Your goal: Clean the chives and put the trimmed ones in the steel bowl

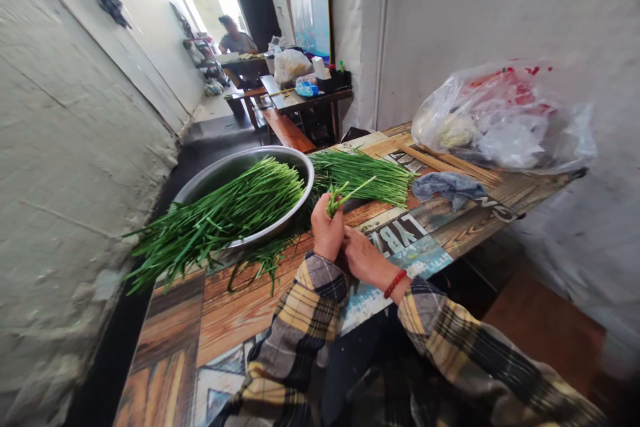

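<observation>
Several green garlic chive stalks stick up from my left hand, which is closed around them near the table's middle. Just below and to the right, my right hand has its fingers curled in against the left one; what they pinch, if anything, is hidden. Beyond both hands a flat pile of chives lies on the table. To the left stands a metal basin with a big bundle of chives in it, the leaves hanging over its near rim. Loose leaves lie below the basin.
A grey-blue cloth and wooden sticks lie on the patterned table. A clear plastic bag sits at the far right by the wall. Farther back are another table, a bench and a seated person.
</observation>
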`<state>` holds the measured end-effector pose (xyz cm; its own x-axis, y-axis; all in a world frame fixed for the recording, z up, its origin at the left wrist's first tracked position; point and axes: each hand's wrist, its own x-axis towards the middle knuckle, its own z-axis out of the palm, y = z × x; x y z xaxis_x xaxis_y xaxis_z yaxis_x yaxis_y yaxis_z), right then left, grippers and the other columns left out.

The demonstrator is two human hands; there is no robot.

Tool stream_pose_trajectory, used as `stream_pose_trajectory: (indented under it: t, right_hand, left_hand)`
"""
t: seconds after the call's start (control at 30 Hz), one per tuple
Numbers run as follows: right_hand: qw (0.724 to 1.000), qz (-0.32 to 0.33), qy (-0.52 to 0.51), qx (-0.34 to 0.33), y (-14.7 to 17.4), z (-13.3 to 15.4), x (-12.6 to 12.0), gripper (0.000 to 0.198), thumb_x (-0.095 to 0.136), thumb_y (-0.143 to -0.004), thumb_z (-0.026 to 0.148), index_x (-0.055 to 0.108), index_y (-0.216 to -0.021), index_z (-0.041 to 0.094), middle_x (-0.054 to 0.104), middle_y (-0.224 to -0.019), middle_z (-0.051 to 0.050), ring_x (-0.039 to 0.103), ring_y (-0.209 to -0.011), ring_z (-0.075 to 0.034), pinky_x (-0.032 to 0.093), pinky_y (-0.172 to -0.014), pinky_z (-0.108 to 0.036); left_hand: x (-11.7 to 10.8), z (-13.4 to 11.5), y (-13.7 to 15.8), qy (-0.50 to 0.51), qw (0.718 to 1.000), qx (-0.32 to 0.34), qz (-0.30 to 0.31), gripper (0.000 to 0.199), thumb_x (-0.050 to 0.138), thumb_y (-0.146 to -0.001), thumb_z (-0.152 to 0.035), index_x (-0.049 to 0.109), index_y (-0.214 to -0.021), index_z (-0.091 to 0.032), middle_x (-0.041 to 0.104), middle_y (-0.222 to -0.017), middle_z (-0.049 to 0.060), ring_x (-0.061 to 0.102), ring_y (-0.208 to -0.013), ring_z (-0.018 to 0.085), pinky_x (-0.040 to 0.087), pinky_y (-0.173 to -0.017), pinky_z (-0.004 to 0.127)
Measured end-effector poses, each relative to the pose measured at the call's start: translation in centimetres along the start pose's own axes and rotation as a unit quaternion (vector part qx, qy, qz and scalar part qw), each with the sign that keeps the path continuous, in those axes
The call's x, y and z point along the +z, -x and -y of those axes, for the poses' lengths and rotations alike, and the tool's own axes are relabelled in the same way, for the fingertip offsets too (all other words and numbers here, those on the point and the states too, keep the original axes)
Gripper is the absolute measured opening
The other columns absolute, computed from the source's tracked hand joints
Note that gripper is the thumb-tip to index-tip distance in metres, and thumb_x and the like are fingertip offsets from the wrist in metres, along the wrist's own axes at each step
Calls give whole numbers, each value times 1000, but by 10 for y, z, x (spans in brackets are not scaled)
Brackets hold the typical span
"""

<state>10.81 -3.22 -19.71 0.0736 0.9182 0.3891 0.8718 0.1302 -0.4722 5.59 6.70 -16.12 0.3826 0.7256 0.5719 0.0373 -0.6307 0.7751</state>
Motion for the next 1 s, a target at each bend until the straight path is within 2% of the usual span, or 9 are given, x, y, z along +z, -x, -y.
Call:
stream_pose_trajectory:
  t: [0.07, 0.17, 0.33, 0.43, 0.53, 0.63, 0.73, 0.8, 1.0]
  right_hand:
    - [997, -51, -34, 54, -6, -10, -6, 40, 45, -80, 3, 69, -107, 19, 66, -109, -9, 57, -106, -21, 45, -95, -37]
    - [986, -112, -65, 105, 7, -31, -26, 24, 49, -85, 15, 71, -93, 21, 67, -92, -6, 61, -90, -19, 49, -84, -34]
    - [958, -203, -61, 193, 53, -68, -62, 25, 46, -89, 28, 67, -100, 22, 67, -100, -8, 62, -95, -22, 48, -88, -38]
    - [945, -230, -42, 230, 68, -81, -65, 31, 43, -89, 30, 64, -108, 19, 67, -105, -11, 61, -99, -25, 46, -92, -44]
    - [944, -211, -81, 241, 64, -79, -53, 30, 46, -86, 33, 65, -105, 19, 68, -103, -12, 62, -97, -26, 47, -90, -45]
    - [924, -182, -217, 258, 51, -66, -44, 33, 47, -87, 39, 65, -108, 21, 69, -100, -8, 65, -88, -22, 52, -77, -38]
    - [875, -266, -273, 299, 39, -57, -51, 40, 49, -87, 47, 63, -111, 19, 69, -91, -7, 63, -78, -19, 52, -70, -33]
    - [856, -316, -284, 294, 33, -57, -60, 43, 53, -84, 49, 63, -112, 18, 68, -90, -6, 62, -78, -18, 51, -70, -31]
    - [861, -349, -261, 263, 25, -58, -67, 35, 60, -81, 47, 70, -98, 19, 71, -93, -7, 64, -82, -19, 49, -76, -32]
  left_hand:
    - [0, 0, 0, -2, 1000, 0, 0, 18, 49, -87, -23, 48, -70, -18, 48, -67, -3, 45, -66, 12, 36, -66, 24]
    - [4, -1, 3, 3, 1000, 3, 21, 17, 49, -86, -20, 48, -70, -18, 49, -67, -2, 46, -67, 12, 36, -66, 23]
    - [12, -1, 10, 3, 997, 4, 81, 12, 48, -83, -12, 51, -73, -18, 52, -71, -1, 48, -69, 13, 36, -67, 24]
    - [14, -1, 13, -3, 994, 7, 107, 13, 48, -80, -8, 51, -73, -18, 53, -71, -1, 49, -71, 13, 37, -68, 24]
    - [14, -1, 13, -4, 993, 2, 115, 12, 47, -82, -10, 50, -74, -18, 53, -72, -1, 49, -71, 13, 36, -68, 24]
    - [14, -1, 14, -10, 992, -2, 122, 10, 46, -82, -11, 50, -76, -18, 53, -75, 0, 50, -73, 14, 37, -69, 25]
    - [14, 1, 15, -27, 991, 2, 129, 10, 47, -80, -11, 51, -76, -18, 54, -75, 0, 50, -74, 14, 37, -69, 25]
    - [16, 3, 17, -37, 990, 14, 137, 10, 47, -79, -10, 51, -76, -18, 55, -76, 0, 50, -74, 14, 37, -69, 25]
    - [19, 3, 20, -53, 984, 23, 169, 9, 49, -78, -11, 53, -78, -19, 57, -77, 0, 52, -75, 15, 37, -69, 25]
